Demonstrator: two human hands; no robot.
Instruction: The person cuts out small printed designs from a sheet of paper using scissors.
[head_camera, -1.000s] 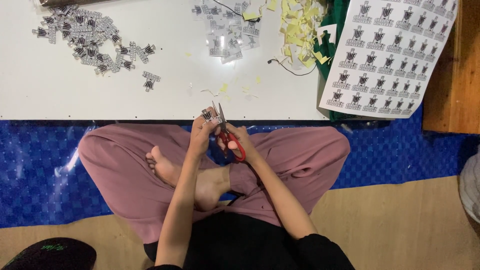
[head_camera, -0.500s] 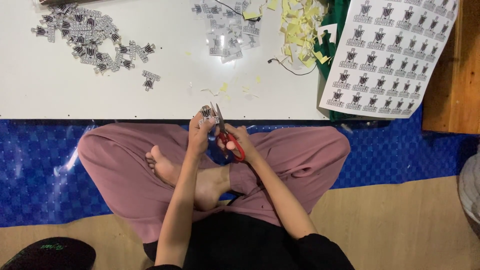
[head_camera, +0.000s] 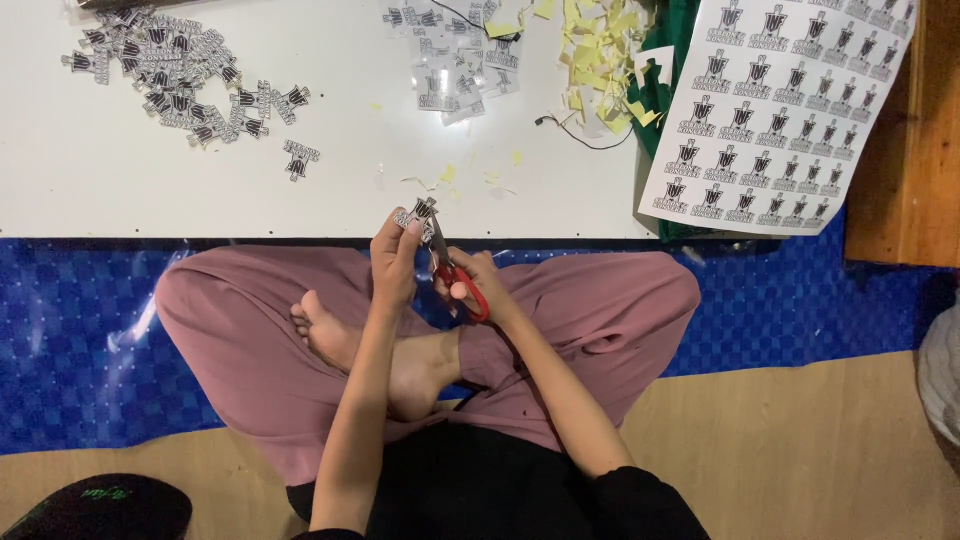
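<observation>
My left hand (head_camera: 395, 262) pinches a small black-and-white sticker cutout (head_camera: 416, 214) at the front edge of the low white table (head_camera: 330, 150). Red-handled scissors (head_camera: 458, 283) are gripped in my right hand (head_camera: 478, 292), their blades reaching up to the cutout. Both hands hover over my crossed legs in pink trousers. A heap of finished cutouts (head_camera: 175, 85) lies at the table's far left, and a printed sticker sheet (head_camera: 765, 110) hangs over its right end.
Clear-backed sticker pieces (head_camera: 450, 65) and yellow paper scraps (head_camera: 595, 55) lie at the table's back. A blue mat (head_camera: 70, 340) covers the floor under the table. Brown wood (head_camera: 900, 130) stands at the right, and a black cap (head_camera: 100, 508) sits bottom left.
The hands have stayed nearly in place; the scissors and cutout have only shifted slightly between my fingers.
</observation>
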